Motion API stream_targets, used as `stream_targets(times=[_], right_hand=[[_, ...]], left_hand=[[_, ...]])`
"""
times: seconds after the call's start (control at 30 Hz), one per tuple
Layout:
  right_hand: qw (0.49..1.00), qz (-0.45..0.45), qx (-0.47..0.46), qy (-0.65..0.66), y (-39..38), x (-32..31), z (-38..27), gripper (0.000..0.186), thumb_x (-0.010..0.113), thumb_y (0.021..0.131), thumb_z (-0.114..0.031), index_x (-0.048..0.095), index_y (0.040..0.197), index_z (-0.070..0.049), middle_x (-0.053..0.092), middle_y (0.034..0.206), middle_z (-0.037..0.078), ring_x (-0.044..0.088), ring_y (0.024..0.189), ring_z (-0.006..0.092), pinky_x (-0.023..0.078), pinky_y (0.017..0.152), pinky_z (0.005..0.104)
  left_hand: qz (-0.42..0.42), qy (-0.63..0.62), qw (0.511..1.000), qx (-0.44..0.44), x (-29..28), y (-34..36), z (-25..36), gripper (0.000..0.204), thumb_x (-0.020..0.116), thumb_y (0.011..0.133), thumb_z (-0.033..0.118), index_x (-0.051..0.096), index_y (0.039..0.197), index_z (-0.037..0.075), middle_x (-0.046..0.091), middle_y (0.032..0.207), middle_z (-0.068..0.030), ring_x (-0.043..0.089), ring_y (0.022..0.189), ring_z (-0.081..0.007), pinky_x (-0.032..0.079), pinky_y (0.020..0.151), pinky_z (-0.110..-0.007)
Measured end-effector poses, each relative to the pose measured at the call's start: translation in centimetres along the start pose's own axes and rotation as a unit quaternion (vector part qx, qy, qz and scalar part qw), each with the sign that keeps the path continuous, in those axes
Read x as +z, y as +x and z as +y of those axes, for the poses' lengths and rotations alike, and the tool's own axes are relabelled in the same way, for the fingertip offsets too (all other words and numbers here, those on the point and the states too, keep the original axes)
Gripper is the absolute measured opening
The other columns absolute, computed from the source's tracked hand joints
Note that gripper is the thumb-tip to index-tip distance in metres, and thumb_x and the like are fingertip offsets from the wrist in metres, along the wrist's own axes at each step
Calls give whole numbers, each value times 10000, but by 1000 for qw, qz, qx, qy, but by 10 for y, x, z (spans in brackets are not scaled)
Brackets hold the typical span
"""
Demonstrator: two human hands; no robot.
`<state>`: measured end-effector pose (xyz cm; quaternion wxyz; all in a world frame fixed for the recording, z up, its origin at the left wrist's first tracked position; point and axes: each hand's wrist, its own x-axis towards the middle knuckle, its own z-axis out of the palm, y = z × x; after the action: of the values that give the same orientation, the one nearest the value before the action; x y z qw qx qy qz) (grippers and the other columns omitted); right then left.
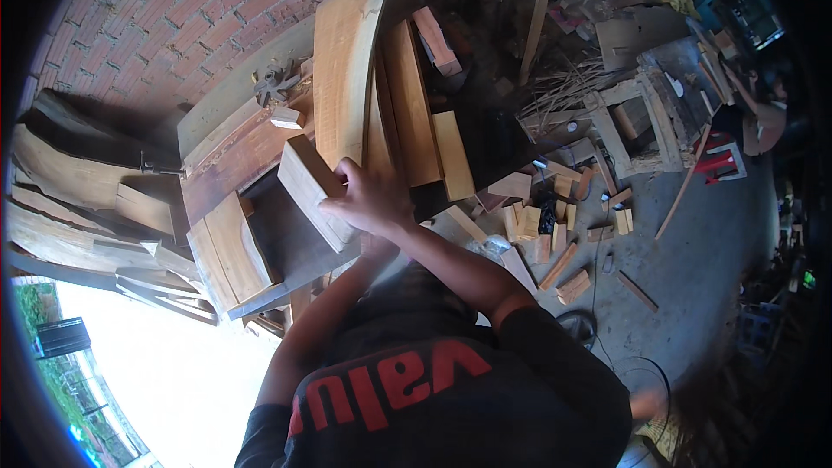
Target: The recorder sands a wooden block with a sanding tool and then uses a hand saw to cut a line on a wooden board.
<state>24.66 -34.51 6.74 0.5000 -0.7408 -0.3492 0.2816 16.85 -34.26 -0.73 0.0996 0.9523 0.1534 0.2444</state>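
Note:
My right hand [364, 195] is closed on a pale rectangular wooden board [308, 178], held tilted over the bench. My left hand [378, 244] is low behind my right wrist, at the board's lower end, with its fingers mostly hidden. Beyond them lie a long curved-edge plank [342, 52], a golden-brown board [416, 130] and a short yellowish board [453, 156]. Split light boards [225, 256] rest on the dark bench top [299, 243] to the left. A small pale block [287, 117] and a metal tool [273, 82] sit farther back.
A brick wall [173, 9] rises behind the bench. Curved slabs [87, 182] are stacked at left, beside bright daylight. Offcuts [563, 277] and a cable [594, 312] lie on the concrete floor [693, 260] at right, near a wooden frame [659, 130] and a red stool [719, 156].

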Motion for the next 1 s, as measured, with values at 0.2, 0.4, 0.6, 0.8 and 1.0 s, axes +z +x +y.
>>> stream_targets(times=[0.2, 0.4, 0.6, 0.8, 1.0], right_hand=[[988, 16, -144, -61, 45, 114, -9, 422, 681, 688, -77, 480, 1042, 33, 568, 951, 231, 591, 924, 367, 492, 772, 446], [888, -12, -212, -407, 28, 196, -14, 187, 562, 846, -114, 570, 1019, -43, 568, 937, 130, 558, 913, 241, 475, 720, 369], [916, -55, -204, -341, 22, 185, -11, 266, 636, 846, -188, 540, 1048, -44, 541, 1105, 138, 584, 990, 284, 497, 777, 414], [976, -9, -207, -68, 22, 83, 12, 367, 691, 842, -194, 517, 1094, 8, 585, 999, 230, 585, 932, 397, 482, 803, 446], [944, 312, -33, -102, 53, -17, 43, 499, 710, 850, -339, 535, 1104, 54, 610, 929, 200, 621, 858, 313, 489, 761, 401]], left_hand=[[-3, 9, 997, -74, 8, -4, -12, 878, 727, 742, 349, 302, 1506, 273, 242, 1554, -112, 185, 1416, -458, 237, 1086, -627], [-129, 29, 981, -141, -2, -13, -21, 1000, 794, 641, 367, 286, 1502, 328, 307, 1538, -27, 249, 1396, -438, 262, 1070, -586], [-97, 40, 982, -156, 4, -6, -23, 958, 769, 678, 364, 286, 1504, 316, 294, 1539, -90, 258, 1388, -440, 263, 1061, -587], [-81, -54, 982, -162, 16, 1, -44, 786, 640, 824, 342, 279, 1506, 191, 272, 1530, -157, 252, 1383, -450, 248, 1052, -605], [-85, -33, 990, -112, -14, 0, -37, 803, 569, 784, 17, 247, 1508, 144, 216, 1490, -289, 206, 1337, -580, 217, 1038, -686]])
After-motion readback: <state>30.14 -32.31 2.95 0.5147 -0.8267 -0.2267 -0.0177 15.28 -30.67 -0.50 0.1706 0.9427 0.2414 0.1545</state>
